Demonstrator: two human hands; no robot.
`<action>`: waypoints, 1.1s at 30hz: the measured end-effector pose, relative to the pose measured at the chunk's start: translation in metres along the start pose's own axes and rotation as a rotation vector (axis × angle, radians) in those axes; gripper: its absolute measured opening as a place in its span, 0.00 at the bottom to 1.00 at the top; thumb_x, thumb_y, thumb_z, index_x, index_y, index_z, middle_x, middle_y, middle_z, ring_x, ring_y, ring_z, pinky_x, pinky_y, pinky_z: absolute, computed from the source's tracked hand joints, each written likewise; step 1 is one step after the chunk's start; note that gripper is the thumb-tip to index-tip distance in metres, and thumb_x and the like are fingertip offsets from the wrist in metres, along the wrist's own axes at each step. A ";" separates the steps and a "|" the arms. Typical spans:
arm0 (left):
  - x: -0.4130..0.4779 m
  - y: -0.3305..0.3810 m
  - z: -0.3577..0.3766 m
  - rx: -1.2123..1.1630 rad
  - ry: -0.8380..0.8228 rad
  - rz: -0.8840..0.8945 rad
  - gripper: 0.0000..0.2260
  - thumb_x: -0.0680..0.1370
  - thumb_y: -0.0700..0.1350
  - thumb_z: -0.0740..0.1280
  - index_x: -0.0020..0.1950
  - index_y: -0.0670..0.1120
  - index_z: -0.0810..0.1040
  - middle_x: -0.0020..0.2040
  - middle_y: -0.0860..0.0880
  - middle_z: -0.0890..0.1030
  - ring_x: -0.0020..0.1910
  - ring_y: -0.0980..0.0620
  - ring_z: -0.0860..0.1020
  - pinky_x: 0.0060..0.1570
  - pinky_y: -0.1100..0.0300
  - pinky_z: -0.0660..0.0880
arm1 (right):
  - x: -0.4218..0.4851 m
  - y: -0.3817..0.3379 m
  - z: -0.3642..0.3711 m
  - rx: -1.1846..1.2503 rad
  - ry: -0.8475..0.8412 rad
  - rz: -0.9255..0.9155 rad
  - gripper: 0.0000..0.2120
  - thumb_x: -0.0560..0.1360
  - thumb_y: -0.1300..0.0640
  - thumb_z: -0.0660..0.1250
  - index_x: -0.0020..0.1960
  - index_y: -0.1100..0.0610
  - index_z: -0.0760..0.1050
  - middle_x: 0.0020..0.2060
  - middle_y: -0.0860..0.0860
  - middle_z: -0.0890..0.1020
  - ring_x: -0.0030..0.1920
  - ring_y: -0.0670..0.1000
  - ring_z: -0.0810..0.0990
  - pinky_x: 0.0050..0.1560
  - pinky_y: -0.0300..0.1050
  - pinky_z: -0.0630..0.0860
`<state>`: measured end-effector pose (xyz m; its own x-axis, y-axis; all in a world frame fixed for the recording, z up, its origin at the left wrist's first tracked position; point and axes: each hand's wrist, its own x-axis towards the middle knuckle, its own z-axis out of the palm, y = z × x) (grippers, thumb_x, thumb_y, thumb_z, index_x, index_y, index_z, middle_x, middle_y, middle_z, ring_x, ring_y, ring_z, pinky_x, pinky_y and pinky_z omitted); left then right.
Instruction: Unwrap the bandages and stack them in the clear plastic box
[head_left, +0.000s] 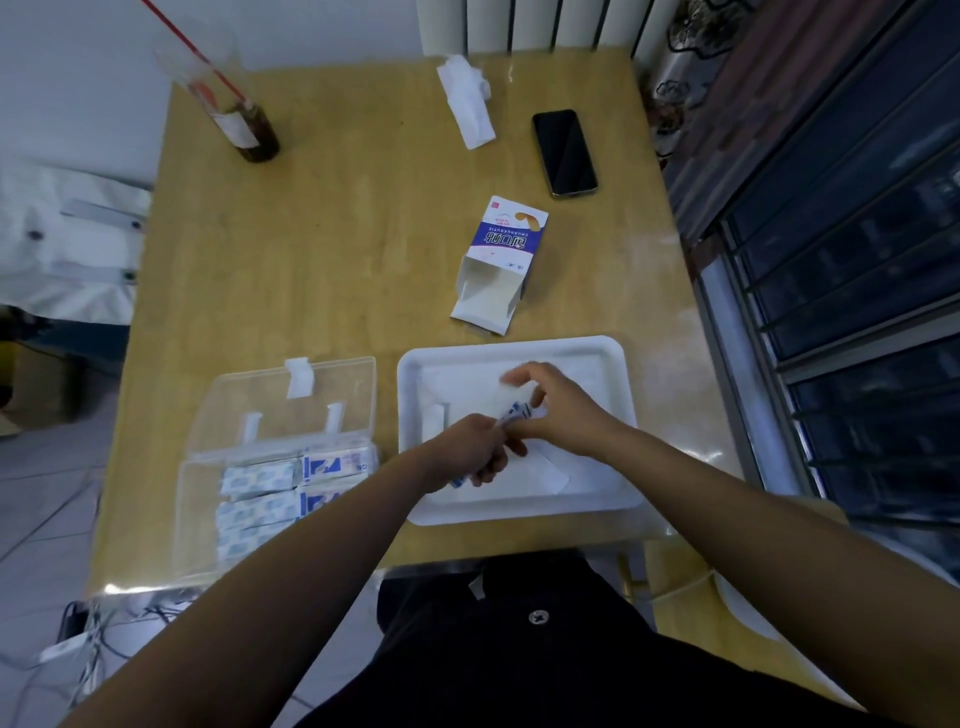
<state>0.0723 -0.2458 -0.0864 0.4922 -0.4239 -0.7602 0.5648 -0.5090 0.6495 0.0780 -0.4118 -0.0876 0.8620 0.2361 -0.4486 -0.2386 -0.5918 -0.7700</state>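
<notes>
While both hands meet above the middle of the white tray (597, 349), they hold one wrapped bandage (517, 413) between them: the left hand (470, 449) has its fingers curled around the lower end, and the right hand (563, 410) pinches the upper end with bent fingers. The bandage's long axis runs from lower left to upper right, its blue-printed face upward, though blur hides the finer detail. A bit of blue print also shows under the left hand; what it belongs to cannot be told. Loose white paper pieces (545, 467) lie flat in the tray under the hands. Just left of the tray, almost touching it, sits the clear plastic box (197, 499) with its lid (353, 395) folded open toward the far side; bandages (257, 478) lie stacked inside, their long axes running left to right, aimed at the tray. Beyond the tray an opened carton (501, 249) lies on the tabletop (337, 234), its open end toward the tray. Farther beyond lie a dark phone (564, 153) and a crumpled tissue (467, 104).
</notes>
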 end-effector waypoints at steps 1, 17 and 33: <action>0.000 -0.001 -0.002 0.065 0.000 -0.015 0.16 0.83 0.44 0.52 0.51 0.38 0.77 0.32 0.46 0.75 0.28 0.51 0.72 0.29 0.61 0.71 | 0.000 -0.001 0.001 -0.050 -0.024 -0.045 0.13 0.70 0.57 0.75 0.53 0.52 0.79 0.49 0.46 0.78 0.45 0.46 0.73 0.45 0.37 0.69; 0.008 -0.043 0.009 0.473 0.555 0.120 0.21 0.72 0.36 0.68 0.64 0.44 0.70 0.61 0.43 0.66 0.47 0.44 0.76 0.50 0.57 0.73 | 0.002 0.036 0.040 -0.204 0.134 0.019 0.10 0.70 0.63 0.70 0.51 0.56 0.78 0.48 0.50 0.73 0.43 0.46 0.73 0.44 0.39 0.69; -0.017 -0.017 -0.023 0.689 0.722 0.292 0.06 0.80 0.42 0.57 0.53 0.44 0.71 0.40 0.44 0.79 0.37 0.45 0.74 0.33 0.55 0.67 | 0.016 -0.015 0.031 -0.192 0.232 -0.204 0.04 0.75 0.60 0.66 0.44 0.53 0.77 0.39 0.47 0.80 0.45 0.48 0.71 0.44 0.42 0.66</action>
<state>0.0692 -0.2125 -0.0842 0.9569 -0.1654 -0.2388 -0.0291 -0.8725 0.4877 0.0812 -0.3754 -0.0968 0.9670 0.1963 -0.1625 0.0183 -0.6895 -0.7240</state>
